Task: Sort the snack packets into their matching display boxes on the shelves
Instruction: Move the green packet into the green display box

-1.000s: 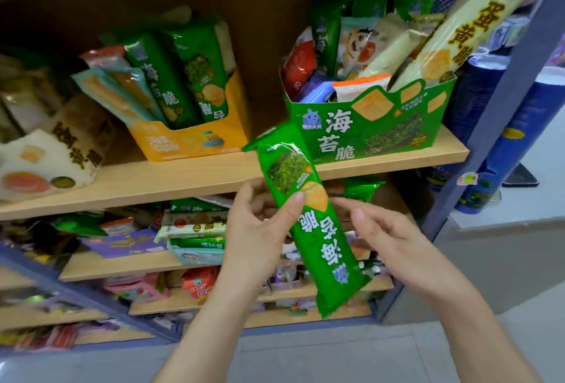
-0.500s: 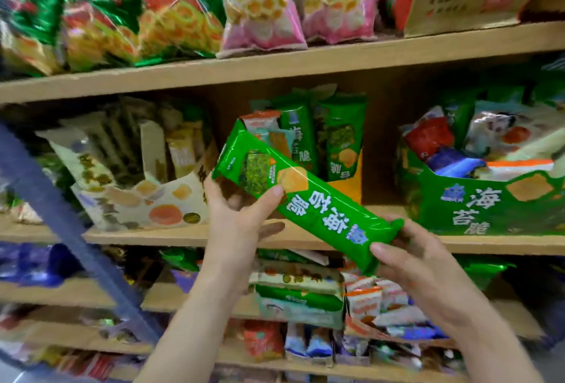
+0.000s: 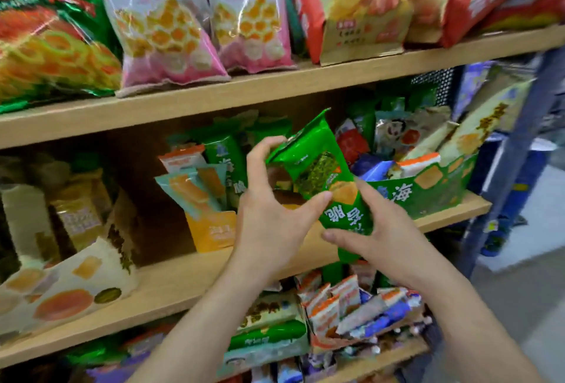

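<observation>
Left hand (image 3: 269, 211) grips the green snack packet (image 3: 308, 162), thumb pressed across its front, fingers curled round its upper edge. Right hand (image 3: 379, 229) pinches the lower end between thumb and fingers. The packet is tilted, top end up, held in the air in front of the middle shelf (image 3: 159, 285), between the orange display box (image 3: 211, 231) on the left and the green display box (image 3: 434, 187) on the right. Both boxes hold a mix of packets, some of them green. Above, on the upper shelf (image 3: 275, 89), pink bags (image 3: 159, 28) stand upright.
</observation>
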